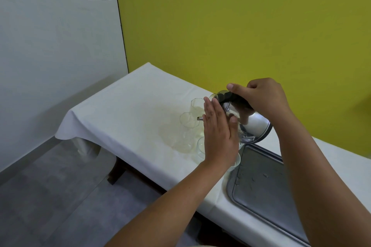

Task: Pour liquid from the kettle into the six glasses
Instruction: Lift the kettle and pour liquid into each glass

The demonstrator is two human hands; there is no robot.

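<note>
A shiny steel kettle [254, 124] with a black handle is tipped steeply to the left above the table. My right hand [265, 98] grips its handle from above. My left hand [217, 132] lies flat against the kettle's front side, fingers straight and together, thumb on the metal. The spout tip [199, 118] pokes out left of my fingers, over a clear glass [189, 120]. Another clear glass [197, 105] stands behind it, and further glasses [200, 147] are partly hidden by my left hand. No stream of liquid can be made out.
The white tablecloth [130, 110] shows a yellowish wet stain [176, 136] around the glasses. A wet steel tray [267, 190] lies at the right, close to the nearest glass. The table's front edge drops to a grey floor on the left. A yellow wall stands behind.
</note>
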